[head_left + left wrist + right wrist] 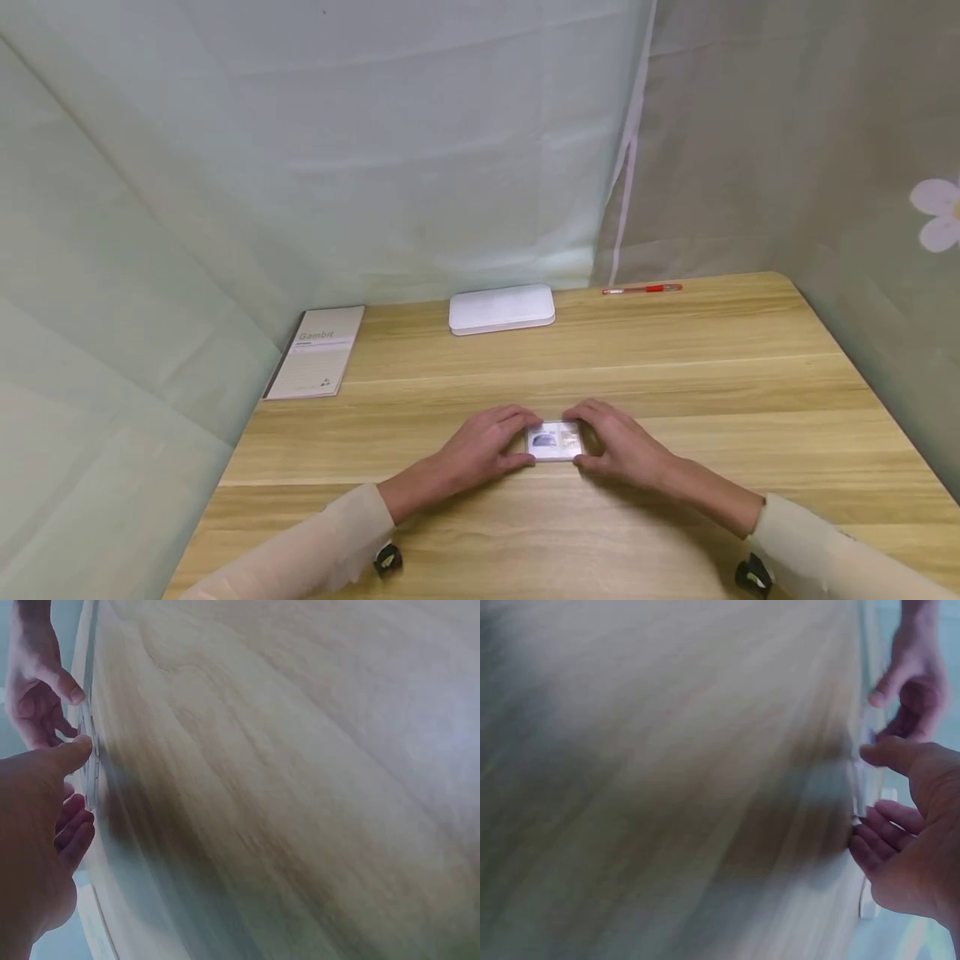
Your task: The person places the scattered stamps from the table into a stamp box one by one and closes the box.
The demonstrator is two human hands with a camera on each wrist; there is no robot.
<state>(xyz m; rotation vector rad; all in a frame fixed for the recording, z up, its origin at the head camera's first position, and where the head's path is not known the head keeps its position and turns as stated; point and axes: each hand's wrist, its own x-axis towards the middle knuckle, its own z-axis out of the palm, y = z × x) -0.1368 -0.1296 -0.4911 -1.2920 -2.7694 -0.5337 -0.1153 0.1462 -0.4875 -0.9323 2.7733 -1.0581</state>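
Observation:
A small flat clear-edged card case (pixel 555 442) lies low at the middle of the table, with a dark printed picture on its left part and a tan patch on its right. My left hand (pixel 487 442) pinches its left end between thumb and fingers. At the opposite end my right hand (pixel 618 446) grips the case the same way. Seen edge-on in the left wrist view, the case (pixel 90 776) is a thin clear strip close to the wood. The right wrist view is blurred, and fingers hide parts of the case there.
On the wooden table (pixel 675 533), a notebook marked "Gambit" (pixel 315 354) lies at the back left. A white flat box (pixel 502 309) sits at the back middle, with a red pen (pixel 642 289) to its right. Pale curtains (pixel 450 150) hang behind the table.

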